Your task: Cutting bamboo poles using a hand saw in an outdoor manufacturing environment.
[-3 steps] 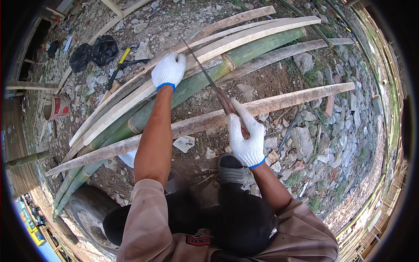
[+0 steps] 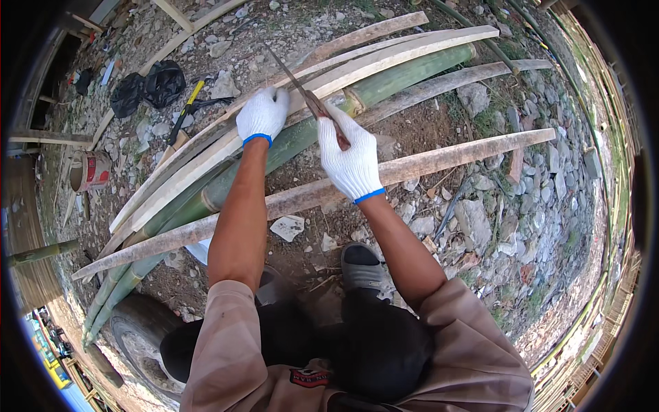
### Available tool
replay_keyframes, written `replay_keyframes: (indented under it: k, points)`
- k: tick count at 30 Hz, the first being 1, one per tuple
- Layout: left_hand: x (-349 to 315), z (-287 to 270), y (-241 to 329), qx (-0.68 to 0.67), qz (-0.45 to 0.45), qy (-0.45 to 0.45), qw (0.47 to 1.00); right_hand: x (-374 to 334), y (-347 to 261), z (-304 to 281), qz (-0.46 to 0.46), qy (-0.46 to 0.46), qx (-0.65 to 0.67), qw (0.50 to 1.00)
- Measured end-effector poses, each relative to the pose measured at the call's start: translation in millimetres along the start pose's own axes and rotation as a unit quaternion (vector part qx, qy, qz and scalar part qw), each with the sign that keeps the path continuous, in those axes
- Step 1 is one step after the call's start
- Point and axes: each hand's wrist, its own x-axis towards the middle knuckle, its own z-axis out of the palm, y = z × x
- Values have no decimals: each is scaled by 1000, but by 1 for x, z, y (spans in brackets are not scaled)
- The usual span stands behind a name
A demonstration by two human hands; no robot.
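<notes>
A handsaw [image 2: 292, 77] with a narrow dark blade and brown handle is gripped in my white-gloved right hand [image 2: 349, 154]. Its blade slants up and left across a pale sawn wooden plank [image 2: 412, 55], just right of my left hand. My left hand [image 2: 262, 115], also gloved, presses on that plank with its fingers curled over the far edge. Under and beside the plank runs a thick green bamboo pole [image 2: 412, 74]. Nearer to me, a weathered board [image 2: 453, 152] lies crosswise, passing below my right wrist. Whether the saw teeth touch the wood I cannot tell.
Beyond my left hand lie a yellow-and-black handled tool [image 2: 187, 110] and black plastic bags [image 2: 163, 84]. A white-and-red bucket [image 2: 96, 170] rests at the left. A tyre [image 2: 137, 317] is near my left leg. Stones [image 2: 475, 225] cover the ground on the right.
My right hand has moved up and left with the handsaw, from over the near board to beside the bamboo pole. The left hand stays nearly in place.
</notes>
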Motion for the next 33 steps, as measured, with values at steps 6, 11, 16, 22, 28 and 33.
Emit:
replay_keyframes:
  k: [6,11,16,22,28,33]
  points:
    - [-9,6,-19,28,-4,-24,999,-47,15,-13,-32,2,0,999]
    - [-7,1,-1,28,-4,-22,999,-130,-2,-85,6,-13,-64,998]
    - [-9,5,-9,29,-6,-5,1000,-25,10,-4,-35,10,26,999]
    - [-5,10,-1,9,-12,-44,999,16,5,6,-39,5,-11,999]
    - [-10,0,-5,20,-5,-14,1000,-128,-9,-80,56,-37,-56,996]
    - [-11,5,-9,22,2,0,1000,-36,10,-12,-24,8,15,1000]
